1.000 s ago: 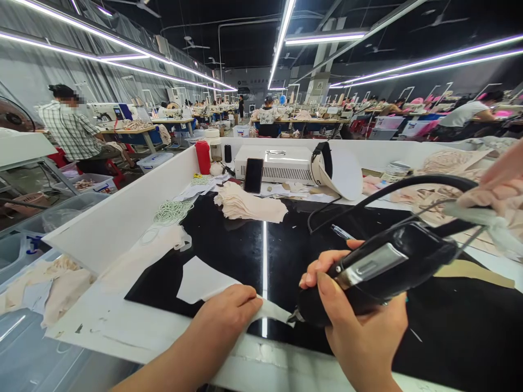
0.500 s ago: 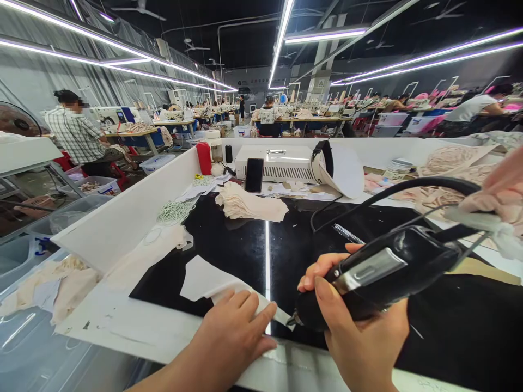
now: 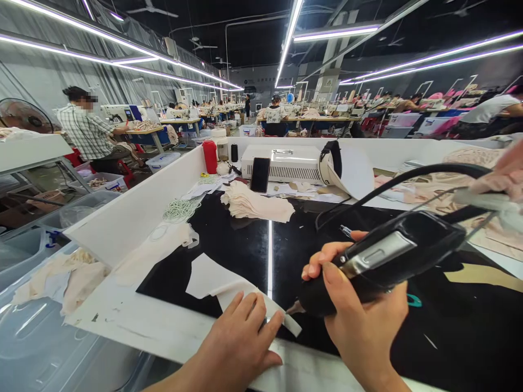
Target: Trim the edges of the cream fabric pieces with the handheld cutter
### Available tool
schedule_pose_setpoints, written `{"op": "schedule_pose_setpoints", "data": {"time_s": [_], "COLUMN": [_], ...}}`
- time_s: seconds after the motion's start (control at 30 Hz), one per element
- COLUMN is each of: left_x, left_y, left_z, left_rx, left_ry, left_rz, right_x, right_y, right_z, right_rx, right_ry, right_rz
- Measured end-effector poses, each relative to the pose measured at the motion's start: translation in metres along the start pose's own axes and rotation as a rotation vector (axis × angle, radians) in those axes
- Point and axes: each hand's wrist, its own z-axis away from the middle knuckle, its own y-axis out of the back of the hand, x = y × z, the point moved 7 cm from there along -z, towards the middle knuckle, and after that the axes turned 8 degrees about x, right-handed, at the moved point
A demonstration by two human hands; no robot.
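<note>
A white fabric piece [image 3: 210,275] lies on the black tabletop [image 3: 241,256], its narrow end pointing toward the right. My left hand [image 3: 241,332] rests flat on this cloth with fingers spread, pressing near its narrow end. In my right hand [image 3: 355,316] is a black corded handheld tool [image 3: 392,250] with a silver panel, held at a slant. Its narrow metal tip points left at the far edge of the cloth, just beyond my left fingertips. Whether the tip touches the fabric is hard to tell.
Stacked cream fabric pieces [image 3: 255,201] lie farther back, near a propped phone [image 3: 260,174] and a white vented box [image 3: 281,161]. Green cord [image 3: 182,210] is heaped at left. A thick black cable arches across the right, beside a blurred hand [image 3: 506,174]. White walls border the table.
The tool tip has moved off the fabric's narrow end to its far edge, nearer my left fingers. My left hand stays on the cloth, and the view has shifted slightly.
</note>
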Motion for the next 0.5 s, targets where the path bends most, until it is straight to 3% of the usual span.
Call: {"op": "schedule_pose_setpoints", "data": {"time_s": [0.23, 0.5], "left_x": [-0.002, -0.005], "left_y": [0.002, 0.004], "left_z": [-0.001, -0.004], "left_rx": [0.013, 0.030], "left_ry": [0.001, -0.006], "left_rz": [0.028, 0.067], "right_x": [0.014, 0.012], "right_y": [-0.012, -0.013], "right_z": [-0.003, 0.001], "right_rx": [-0.049, -0.077], "right_ry": [0.002, -0.004], "right_rz": [0.028, 0.020]}}
